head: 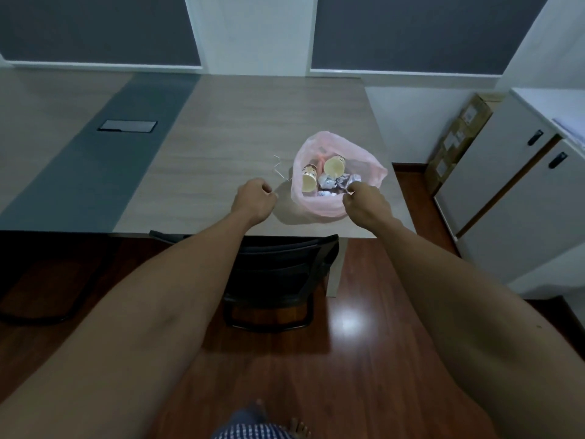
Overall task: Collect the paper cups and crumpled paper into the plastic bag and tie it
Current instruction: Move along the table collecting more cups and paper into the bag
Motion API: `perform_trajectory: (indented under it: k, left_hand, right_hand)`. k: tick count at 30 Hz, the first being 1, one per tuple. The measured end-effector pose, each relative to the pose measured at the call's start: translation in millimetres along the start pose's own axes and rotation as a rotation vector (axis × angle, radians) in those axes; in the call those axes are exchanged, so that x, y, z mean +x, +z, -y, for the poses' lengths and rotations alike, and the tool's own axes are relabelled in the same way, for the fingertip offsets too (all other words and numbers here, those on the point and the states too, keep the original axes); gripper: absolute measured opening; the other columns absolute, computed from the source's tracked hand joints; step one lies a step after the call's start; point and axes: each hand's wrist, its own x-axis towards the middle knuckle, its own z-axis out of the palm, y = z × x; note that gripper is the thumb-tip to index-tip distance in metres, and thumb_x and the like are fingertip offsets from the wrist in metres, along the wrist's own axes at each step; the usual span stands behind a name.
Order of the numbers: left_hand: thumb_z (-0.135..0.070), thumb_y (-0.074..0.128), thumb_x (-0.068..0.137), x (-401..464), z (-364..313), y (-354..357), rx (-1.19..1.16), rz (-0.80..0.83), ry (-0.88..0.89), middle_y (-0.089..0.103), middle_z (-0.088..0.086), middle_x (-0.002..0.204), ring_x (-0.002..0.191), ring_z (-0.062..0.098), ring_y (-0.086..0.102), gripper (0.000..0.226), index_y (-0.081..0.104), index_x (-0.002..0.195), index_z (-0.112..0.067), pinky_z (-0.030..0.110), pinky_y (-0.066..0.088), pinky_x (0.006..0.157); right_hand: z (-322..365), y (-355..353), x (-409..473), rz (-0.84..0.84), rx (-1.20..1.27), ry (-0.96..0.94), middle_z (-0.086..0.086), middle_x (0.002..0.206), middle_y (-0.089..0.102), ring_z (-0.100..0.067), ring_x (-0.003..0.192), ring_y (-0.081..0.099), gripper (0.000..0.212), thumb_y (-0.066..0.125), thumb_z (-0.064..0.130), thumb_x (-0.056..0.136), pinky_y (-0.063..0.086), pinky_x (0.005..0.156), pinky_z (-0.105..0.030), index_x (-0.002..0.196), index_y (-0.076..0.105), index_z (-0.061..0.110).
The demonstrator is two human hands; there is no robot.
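A pink plastic bag (pixel 319 207) stands open on the wooden table (pixel 240 128) near its front right corner. Inside lie two paper cups, one on the left (pixel 308 180) and one at the back (pixel 334 166), beside several balls of crumpled paper (pixel 337 182). My right hand (pixel 364 204) pinches the bag's near right rim. To the left of the bag, my left hand (pixel 253 199) is curled, and its fingertips seem to pinch a thin, pale handle strip (pixel 280 171) of the bag.
A black chair (pixel 278 264) is tucked under the table's front edge, right below the bag. A dark strip with a cable hatch (pixel 126 125) runs along the table's left part. White cabinets (pixel 512 172) and cardboard boxes (pixel 456 144) stand on the right.
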Motion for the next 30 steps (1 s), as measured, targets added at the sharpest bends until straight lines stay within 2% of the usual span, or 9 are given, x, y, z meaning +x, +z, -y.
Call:
perform_trajectory:
  k: [2, 6, 7, 12, 16, 19, 23, 25, 30]
  left_hand:
    - [-0.028, 0.066, 0.084, 11.0, -9.0, 10.1, 0.026, 0.004, 0.030, 0.071, 0.008, 0.103, 0.098, 0.030, 0.065, 0.006, 0.064, 0.088, -0.023, 0.036, 0.054, 0.089]
    - [-0.024, 0.065, 0.085, 42.1, -24.5, 29.3, 0.035, 0.034, 0.089, 0.071, 0.006, 0.101, 0.098, 0.030, 0.065, 0.005, 0.065, 0.080, -0.024, 0.038, 0.054, 0.087]
    - [-0.023, 0.065, 0.086, 52.8, -27.4, 33.8, 0.040, 0.044, 0.108, 0.071, 0.007, 0.106, 0.102, 0.030, 0.064, 0.003, 0.068, 0.087, -0.022, 0.038, 0.053, 0.089]
    - [-0.022, 0.066, 0.088, 116.7, -37.9, 56.2, 0.114, 0.114, 0.207, 0.058, 0.013, 0.134, 0.130, 0.028, 0.048, 0.037, 0.065, 0.125, -0.017, 0.035, 0.041, 0.106]
    - [-0.025, 0.064, 0.090, 164.5, -38.6, 74.7, 0.186, 0.169, 0.270, 0.043, 0.015, 0.144, 0.133, 0.031, 0.044, 0.045, 0.061, 0.134, -0.021, 0.035, 0.038, 0.110]
    - [-0.027, 0.064, 0.091, 193.2, -34.4, 90.0, 0.221, 0.206, 0.317, 0.028, 0.015, 0.153, 0.137, 0.039, 0.039, 0.049, 0.057, 0.140, -0.025, 0.041, 0.038, 0.111]
    - [-0.030, 0.064, 0.092, 219.2, -19.2, 112.6, 0.262, 0.222, 0.339, 0.007, 0.010, 0.166, 0.142, 0.042, 0.034, 0.057, 0.048, 0.146, -0.032, 0.048, 0.038, 0.110]
    - [-0.029, 0.063, 0.092, 230.2, -11.3, 121.9, 0.275, 0.219, 0.381, 0.009, 0.008, 0.166, 0.144, 0.040, 0.032, 0.057, 0.046, 0.146, -0.033, 0.050, 0.039, 0.110]
    - [-0.028, 0.059, 0.095, 254.0, 2.9, 134.8, 0.297, 0.178, 0.460, 0.024, 0.006, 0.163, 0.141, 0.036, 0.037, 0.057, 0.039, 0.148, -0.029, 0.052, 0.045, 0.103]
  right_hand:
    - [-10.6, -2.4, 12.1, -0.024, 0.028, 0.036, -0.015, 0.124, 0.067, -0.037, 0.105, 0.063, 0.034, 0.048, 0.031, 0.100, 0.045, 0.080, -0.039, 0.127, 0.059, 0.016]
    - [-29.2, -4.4, 37.5, -0.048, 0.058, 0.107, -0.016, 0.129, 0.064, -0.038, 0.110, 0.061, 0.039, 0.049, 0.031, 0.100, 0.050, 0.089, -0.044, 0.135, 0.050, 0.013]
    - [-33.4, -4.3, 44.3, -0.051, 0.061, 0.122, -0.017, 0.130, 0.064, -0.038, 0.111, 0.061, 0.039, 0.050, 0.030, 0.100, 0.051, 0.090, -0.045, 0.135, 0.049, 0.012]
    - [-51.1, 0.6, 84.1, -0.032, 0.092, 0.216, -0.019, 0.130, 0.060, -0.038, 0.113, 0.059, 0.041, 0.053, 0.026, 0.100, 0.051, 0.096, -0.048, 0.135, 0.047, 0.006]
    - [-60.7, 13.6, 117.8, -0.048, 0.203, 0.324, -0.018, 0.133, 0.058, -0.035, 0.116, 0.059, 0.046, 0.055, 0.024, 0.100, 0.050, 0.099, -0.043, 0.142, 0.045, 0.006]
    - [-70.0, 31.2, 136.9, -0.072, 0.264, 0.410, -0.019, 0.138, 0.055, -0.036, 0.122, 0.057, 0.052, 0.056, 0.023, 0.101, 0.044, 0.092, -0.034, 0.146, 0.041, 0.004]
    - [-83.4, 56.2, 160.6, -0.041, 0.333, 0.544, -0.019, 0.147, 0.048, -0.037, 0.129, 0.054, 0.059, 0.053, 0.026, 0.104, 0.046, 0.094, -0.035, 0.153, 0.030, 0.005]
    - [-89.0, 66.0, 173.0, -0.052, 0.391, 0.613, -0.019, 0.146, 0.048, -0.037, 0.127, 0.055, 0.060, 0.054, 0.026, 0.103, 0.048, 0.089, -0.035, 0.153, 0.027, 0.006]
    - [-101.4, 86.1, 205.4, -0.097, 0.537, 0.839, -0.017, 0.151, 0.045, -0.040, 0.128, 0.055, 0.070, 0.057, 0.033, 0.103, 0.053, 0.101, -0.046, 0.157, 0.016, 0.013]
